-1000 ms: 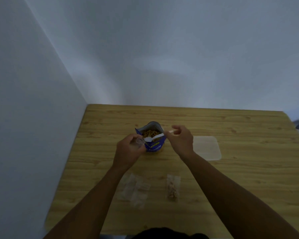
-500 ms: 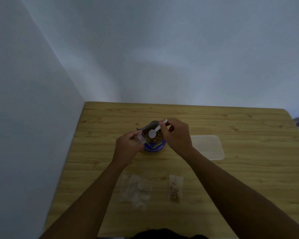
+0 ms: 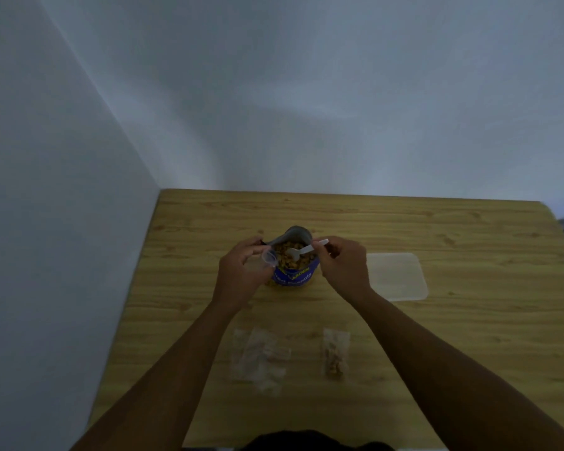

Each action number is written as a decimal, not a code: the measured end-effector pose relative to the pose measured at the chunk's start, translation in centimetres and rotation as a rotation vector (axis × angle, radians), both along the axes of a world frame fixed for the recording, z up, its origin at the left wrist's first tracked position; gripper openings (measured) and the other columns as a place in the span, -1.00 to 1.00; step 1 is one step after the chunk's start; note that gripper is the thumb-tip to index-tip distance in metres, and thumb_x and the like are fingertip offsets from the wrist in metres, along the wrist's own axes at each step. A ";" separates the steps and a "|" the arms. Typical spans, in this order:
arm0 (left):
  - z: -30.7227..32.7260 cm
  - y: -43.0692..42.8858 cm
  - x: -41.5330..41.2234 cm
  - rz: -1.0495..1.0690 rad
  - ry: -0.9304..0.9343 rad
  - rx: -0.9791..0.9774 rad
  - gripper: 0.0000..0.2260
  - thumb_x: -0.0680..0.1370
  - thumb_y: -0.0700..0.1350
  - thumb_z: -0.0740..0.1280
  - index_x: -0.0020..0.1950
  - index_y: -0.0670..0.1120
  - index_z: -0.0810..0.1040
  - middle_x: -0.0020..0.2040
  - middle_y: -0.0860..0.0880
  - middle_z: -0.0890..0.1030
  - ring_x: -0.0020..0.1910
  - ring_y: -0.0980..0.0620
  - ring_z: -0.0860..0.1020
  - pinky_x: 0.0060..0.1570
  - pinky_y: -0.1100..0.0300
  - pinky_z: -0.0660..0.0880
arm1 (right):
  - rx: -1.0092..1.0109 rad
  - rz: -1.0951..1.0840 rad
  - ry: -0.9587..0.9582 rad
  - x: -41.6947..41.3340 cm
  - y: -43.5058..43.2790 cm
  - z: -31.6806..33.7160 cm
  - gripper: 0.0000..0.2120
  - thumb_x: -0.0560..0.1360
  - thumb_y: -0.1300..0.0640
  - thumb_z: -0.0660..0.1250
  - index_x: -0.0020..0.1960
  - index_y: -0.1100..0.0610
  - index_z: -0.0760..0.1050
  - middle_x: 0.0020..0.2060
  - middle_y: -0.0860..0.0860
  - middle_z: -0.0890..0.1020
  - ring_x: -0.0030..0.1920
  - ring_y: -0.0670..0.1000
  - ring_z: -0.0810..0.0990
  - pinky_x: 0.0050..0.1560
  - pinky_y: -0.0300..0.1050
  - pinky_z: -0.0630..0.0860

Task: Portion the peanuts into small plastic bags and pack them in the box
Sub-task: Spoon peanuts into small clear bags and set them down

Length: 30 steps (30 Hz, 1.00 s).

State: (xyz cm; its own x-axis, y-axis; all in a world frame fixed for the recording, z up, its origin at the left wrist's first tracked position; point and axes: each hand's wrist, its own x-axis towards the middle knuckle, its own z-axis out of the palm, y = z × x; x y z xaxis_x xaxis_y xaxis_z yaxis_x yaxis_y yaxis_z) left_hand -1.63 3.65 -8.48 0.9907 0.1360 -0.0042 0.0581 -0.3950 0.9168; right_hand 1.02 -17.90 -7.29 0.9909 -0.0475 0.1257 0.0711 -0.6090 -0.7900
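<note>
**A:** What room are we working in?

**B:** Plain pale walls point(image 3: 274, 92) meet in a corner at our ten o'clock. A light, grained wooden table point(image 3: 453, 353) is pushed against them.

**A:** How far along are we with packing?

**B:** The translucent rectangular plastic box point(image 3: 396, 276) lies at three o'clock from the pouch. We see no bags in it, so we judge that packing hasn't begun.

**A:** Where are the nuts?

**B:** They're in the open blue foil pouch point(image 3: 293, 276) standing mid-table, with brown peanuts point(image 3: 285, 260) showing at its mouth.

**A:** And our hands?

**B:** Our left hand point(image 3: 241, 278) is at the pouch's nine o'clock, with its fingers curled round a small clear plastic bag point(image 3: 269, 258) held open. Our right hand point(image 3: 342, 271) is at three o'clock and pinches the handle of a white plastic spoon point(image 3: 302, 252). The spoon's bowl sits over the nuts.

**A:** What have we finished so far?

**B:** One small filled bag point(image 3: 334, 356) lies at five o'clock, near our edge of the table. A loose pile of empty clear bags point(image 3: 261, 356) waits at seven o'clock. By our reckoning we're on the second portion, and most of the scooping and all of the boxing remain.
</note>
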 end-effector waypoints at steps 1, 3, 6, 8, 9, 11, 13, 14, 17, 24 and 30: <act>-0.1 0.1 -0.1 -0.006 0.002 -0.006 -0.68 0.38 -0.20 0.55 0.13 -0.11 0.68 0.26 0.00 0.59 0.23 0.19 0.54 0.15 0.10 0.57 | 0.015 -0.005 0.000 0.0 -0.1 0.0 -0.88 0.56 0.12 0.40 -0.02 0.08 0.73 -0.36 -0.09 0.67 -0.42 -0.20 0.57 -0.36 -0.22 0.50; -0.1 0.2 -0.2 -0.002 0.009 -0.021 -0.69 0.38 -0.18 0.55 0.12 -0.09 0.69 0.26 -0.01 0.59 0.25 0.12 0.54 0.18 0.00 0.57 | 0.033 -0.014 -0.009 0.0 -0.1 0.0 -0.87 0.56 0.11 0.40 -0.04 0.08 0.73 -0.38 -0.07 0.67 -0.44 -0.16 0.58 -0.38 -0.16 0.53; 0.1 0.1 -0.3 -0.013 0.017 -0.039 -0.70 0.39 -0.17 0.55 0.10 -0.08 0.69 0.25 0.01 0.60 0.25 0.12 0.55 0.20 -0.01 0.56 | 0.053 -0.026 0.018 -0.2 0.5 -0.2 -0.85 0.57 0.09 0.39 -0.07 0.08 0.73 -0.43 -0.08 0.65 -0.47 -0.14 0.59 -0.38 -0.05 0.59; 0.2 0.1 -0.3 -0.014 0.015 -0.048 -0.72 0.39 -0.19 0.54 0.09 -0.09 0.69 0.21 0.04 0.61 0.24 0.13 0.55 0.21 -0.01 0.55 | 0.052 -0.036 0.042 -0.2 1.0 -0.5 -0.83 0.57 0.07 0.38 -0.13 0.05 0.72 -0.47 -0.06 0.64 -0.48 -0.07 0.60 -0.40 0.05 0.59; 0.2 0.1 -0.3 -0.013 0.015 -0.051 -0.72 0.40 -0.19 0.54 0.09 -0.08 0.69 0.20 0.04 0.61 0.24 0.14 0.55 0.21 0.00 0.55 | 0.053 -0.042 0.051 -0.3 1.2 -0.5 -0.82 0.57 0.06 0.38 -0.16 0.04 0.71 -0.48 -0.05 0.63 -0.48 -0.04 0.61 -0.41 0.07 0.58; 0.2 0.1 -0.4 -0.021 0.015 -0.044 -0.72 0.41 -0.17 0.54 0.11 -0.07 0.69 0.24 0.01 0.60 0.25 0.13 0.55 0.21 0.01 0.55 | 0.079 -0.062 0.068 -0.3 1.2 -0.4 -0.80 0.57 0.07 0.39 -0.20 0.02 0.70 -0.52 -0.04 0.60 -0.49 0.02 0.60 -0.42 0.08 0.58; 0.1 0.3 -0.4 -0.028 0.015 -0.036 -0.71 0.41 -0.14 0.53 0.12 -0.06 0.69 0.27 -0.01 0.59 0.26 0.11 0.54 0.20 0.03 0.56 | 0.113 -0.079 0.076 -0.3 0.8 -0.2 -0.80 0.57 0.09 0.39 -0.21 0.05 0.69 -0.55 -0.06 0.57 -0.49 0.05 0.59 -0.41 0.07 0.58; 0.0 0.3 -0.4 -0.029 0.014 -0.033 -0.71 0.41 -0.13 0.53 0.13 -0.06 0.69 0.28 -0.02 0.59 0.26 0.11 0.54 0.19 0.03 0.55 | 0.119 -0.083 0.083 -0.4 0.7 -0.2 -0.80 0.57 0.10 0.40 -0.21 0.06 0.69 -0.56 -0.08 0.56 -0.50 0.04 0.59 -0.39 0.06 0.59; 0.1 0.2 -0.3 -0.032 0.018 -0.035 -0.71 0.42 -0.15 0.53 0.13 -0.09 0.69 0.30 -0.05 0.58 0.27 0.09 0.54 0.19 0.08 0.55 | 0.110 -0.065 0.131 -0.5 0.9 -0.2 -0.78 0.57 0.08 0.39 -0.23 0.03 0.68 -0.58 -0.12 0.57 -0.52 -0.10 0.58 -0.35 0.04 0.61; 0.1 0.2 -0.1 -0.035 0.020 -0.033 -0.72 0.43 -0.16 0.52 0.14 -0.09 0.68 0.30 -0.05 0.58 0.24 0.12 0.55 0.16 0.17 0.55 | 0.111 -0.062 0.157 0.0 1.0 0.8 -0.77 0.56 0.05 0.40 -0.24 0.06 0.70 -0.55 -0.07 0.61 -0.50 -0.05 0.61 -0.32 0.07 0.63; -0.1 0.0 -0.4 -0.034 0.016 -0.056 -0.73 0.43 -0.18 0.52 0.12 -0.08 0.69 0.28 -0.04 0.59 0.26 0.11 0.55 0.13 0.28 0.52 | 0.119 -0.036 0.179 -1.1 1.5 1.0 -0.80 0.58 0.08 0.38 -0.18 0.08 0.70 -0.51 0.04 0.64 -0.53 -0.07 0.61 -0.38 0.03 0.62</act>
